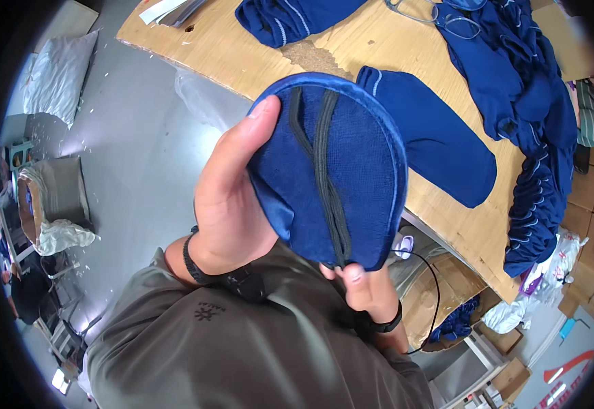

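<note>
A dark blue sleep mask (pixel 365 163) with a velvety face and a shiny piped rim is held up on end before my chest. Dark elastic straps (pixel 321 150) run down its face. My left hand (pixel 232 187) grips the mask's left edge, thumb on the front and the other fingers hidden behind. At the bottom, my right hand (pixel 365 290) pinches the lower end of the mask where the straps meet the rim. Just beyond the mask, a flat blue cloth piece (pixel 440 140) with a rounded end lies on the wooden table (pixel 358 44).
More blue cloth (pixel 290 17) lies at the table's far edge. A long heap of blue stitched pieces (pixel 536 136) covers the right side, with glasses (pixel 457 24) near it. Below the table stands an open carton (pixel 440 293). White sacks (pixel 58 78) are on the left.
</note>
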A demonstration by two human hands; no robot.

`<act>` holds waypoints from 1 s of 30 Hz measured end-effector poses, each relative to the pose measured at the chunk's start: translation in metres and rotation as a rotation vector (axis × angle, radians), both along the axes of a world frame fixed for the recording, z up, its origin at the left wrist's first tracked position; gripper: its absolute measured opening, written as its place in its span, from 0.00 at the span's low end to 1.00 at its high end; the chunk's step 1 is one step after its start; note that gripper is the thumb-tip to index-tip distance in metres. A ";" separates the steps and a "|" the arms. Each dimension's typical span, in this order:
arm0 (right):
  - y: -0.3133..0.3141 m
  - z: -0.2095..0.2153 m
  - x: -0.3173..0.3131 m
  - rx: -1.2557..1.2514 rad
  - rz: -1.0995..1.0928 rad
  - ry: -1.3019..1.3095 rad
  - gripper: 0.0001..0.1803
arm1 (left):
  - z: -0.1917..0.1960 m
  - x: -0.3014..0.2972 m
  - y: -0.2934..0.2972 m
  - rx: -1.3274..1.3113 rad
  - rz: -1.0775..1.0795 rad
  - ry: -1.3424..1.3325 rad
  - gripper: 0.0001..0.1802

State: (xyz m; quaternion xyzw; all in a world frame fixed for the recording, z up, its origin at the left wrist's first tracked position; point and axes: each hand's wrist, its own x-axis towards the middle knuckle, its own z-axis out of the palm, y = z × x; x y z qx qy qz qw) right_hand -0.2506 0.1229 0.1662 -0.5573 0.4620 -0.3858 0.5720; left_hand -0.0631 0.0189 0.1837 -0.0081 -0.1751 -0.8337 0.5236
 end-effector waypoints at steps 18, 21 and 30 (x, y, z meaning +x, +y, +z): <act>-0.017 0.015 -0.003 -0.102 -0.249 0.044 0.08 | 0.012 -0.026 0.012 -0.185 0.022 -0.996 0.10; -0.016 0.015 0.001 -0.080 -0.382 0.022 0.13 | -0.013 -0.024 0.014 0.053 0.327 -0.841 0.12; -0.029 0.034 -0.009 0.130 -0.047 -0.010 0.14 | -0.029 -0.010 0.005 0.203 0.343 -0.713 0.22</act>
